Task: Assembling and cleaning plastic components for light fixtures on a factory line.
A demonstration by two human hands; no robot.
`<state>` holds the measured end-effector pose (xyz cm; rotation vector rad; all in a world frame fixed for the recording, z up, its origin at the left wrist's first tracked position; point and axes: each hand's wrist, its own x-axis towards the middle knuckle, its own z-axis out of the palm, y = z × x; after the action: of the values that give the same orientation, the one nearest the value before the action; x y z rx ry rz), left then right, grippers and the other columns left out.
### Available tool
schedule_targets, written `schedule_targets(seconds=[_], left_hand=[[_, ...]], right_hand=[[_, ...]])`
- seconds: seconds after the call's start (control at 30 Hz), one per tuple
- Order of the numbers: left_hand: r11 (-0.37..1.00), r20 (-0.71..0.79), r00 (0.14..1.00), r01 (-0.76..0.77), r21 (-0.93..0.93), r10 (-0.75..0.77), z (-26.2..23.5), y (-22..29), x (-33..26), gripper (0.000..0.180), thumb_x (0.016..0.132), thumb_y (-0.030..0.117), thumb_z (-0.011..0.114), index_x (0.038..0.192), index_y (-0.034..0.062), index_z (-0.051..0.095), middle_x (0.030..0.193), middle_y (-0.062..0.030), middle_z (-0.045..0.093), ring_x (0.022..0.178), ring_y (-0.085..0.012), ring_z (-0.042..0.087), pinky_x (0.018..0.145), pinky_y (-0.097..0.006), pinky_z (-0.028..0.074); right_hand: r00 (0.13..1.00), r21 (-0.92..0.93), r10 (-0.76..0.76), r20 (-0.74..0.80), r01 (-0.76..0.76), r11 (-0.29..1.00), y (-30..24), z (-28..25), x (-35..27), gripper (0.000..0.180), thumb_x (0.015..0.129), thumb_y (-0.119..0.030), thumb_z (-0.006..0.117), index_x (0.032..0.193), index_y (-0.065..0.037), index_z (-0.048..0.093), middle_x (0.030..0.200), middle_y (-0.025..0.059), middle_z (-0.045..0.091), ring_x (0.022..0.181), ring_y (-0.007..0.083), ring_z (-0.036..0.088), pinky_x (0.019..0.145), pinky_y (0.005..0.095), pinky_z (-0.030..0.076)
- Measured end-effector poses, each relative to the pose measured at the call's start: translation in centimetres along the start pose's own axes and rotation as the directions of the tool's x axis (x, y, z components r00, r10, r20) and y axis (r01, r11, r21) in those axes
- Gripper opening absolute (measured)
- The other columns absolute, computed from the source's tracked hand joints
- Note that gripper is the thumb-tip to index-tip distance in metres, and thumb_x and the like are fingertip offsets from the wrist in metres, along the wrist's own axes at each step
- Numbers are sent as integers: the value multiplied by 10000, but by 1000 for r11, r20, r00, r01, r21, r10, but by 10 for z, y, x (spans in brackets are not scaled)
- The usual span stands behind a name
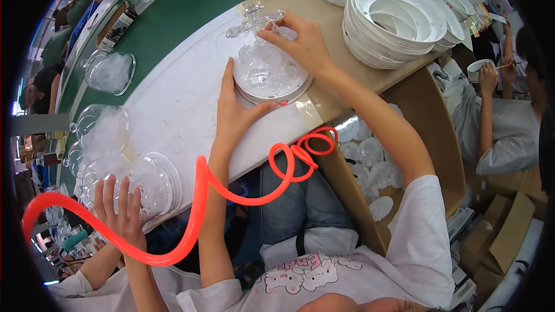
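Note:
A round piece with a white rim and clear plastic parts inside (272,72) rests on the white work surface. My left hand (237,112) cradles its near left side, thumb along the front rim and fingers up the left edge. Above its far side stands a clear plastic cross-shaped part (252,22) with knobbly arms. My right hand (298,40) pinches the right arm of that part between thumb and fingers. Whether the cross-shaped part is joined to the round piece I cannot tell.
Stacks of white plastic rings (399,17) stand at the back right. Below right, a cardboard box (445,138) holds clear round pieces. A red coiled hose (199,196) crosses in front. Another person's hand (118,214) is beside clear domes at lower left. A green belt (191,17) runs behind.

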<state>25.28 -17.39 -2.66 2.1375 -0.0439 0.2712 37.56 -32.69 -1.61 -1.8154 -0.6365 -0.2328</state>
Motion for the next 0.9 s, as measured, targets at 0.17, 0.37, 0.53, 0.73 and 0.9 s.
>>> schedule_targets(seconds=[0.17, 0.37, 0.53, 0.73, 0.9], left_hand=[[1000, -18, 1000, 23, -1, -23, -8, -2, -2, 1119, 483, 266, 856, 1342, -59, 216, 1324, -227, 363, 1213, -303, 401, 1001, -342, 334], [999, 9, 999, 35, 17, -35, -5, -6, -1, 1109, 484, 276, 854, 1337, -60, 231, 1330, -226, 359, 1219, -304, 394, 1005, -344, 328], [999, 6, 999, 32, 39, -32, -4, -5, 0, 1108, 480, 283, 856, 1334, -60, 240, 1332, -229, 355, 1222, -306, 391, 1006, -345, 327], [998, 26, 998, 52, 21, -52, -1, -4, 1, 1104, 483, 277, 857, 1335, -59, 240, 1335, -229, 352, 1228, -307, 383, 1006, -347, 327], [996, 22, 999, 30, 79, -31, -5, -4, 1, 1094, 488, 268, 855, 1333, -59, 243, 1345, -222, 344, 1232, -303, 379, 1006, -347, 330]], right_hand=[[998, -9, 9, -62, -9, 1000, -7, 10, -1, 271, 736, -239, 705, 838, -6, 610, 759, 73, 645, 725, 134, 605, 667, 265, 469], [993, -129, -47, -104, 34, 991, -8, 7, -4, 296, 721, -282, 709, 818, -19, 613, 755, 81, 647, 685, 206, 609, 673, 306, 453], [989, -186, 9, -147, -37, 982, -18, 8, -7, 337, 728, -345, 691, 808, -29, 605, 746, 90, 644, 687, 223, 601, 750, 327, 414], [977, -202, 19, -212, -63, 977, -18, 10, -11, 320, 741, -363, 668, 796, -55, 603, 710, 68, 643, 647, 216, 596, 831, 353, 350], [986, -189, 10, -164, -41, 981, -14, 8, -7, 329, 717, -339, 700, 792, -34, 603, 746, 86, 642, 709, 216, 599, 755, 331, 411]])
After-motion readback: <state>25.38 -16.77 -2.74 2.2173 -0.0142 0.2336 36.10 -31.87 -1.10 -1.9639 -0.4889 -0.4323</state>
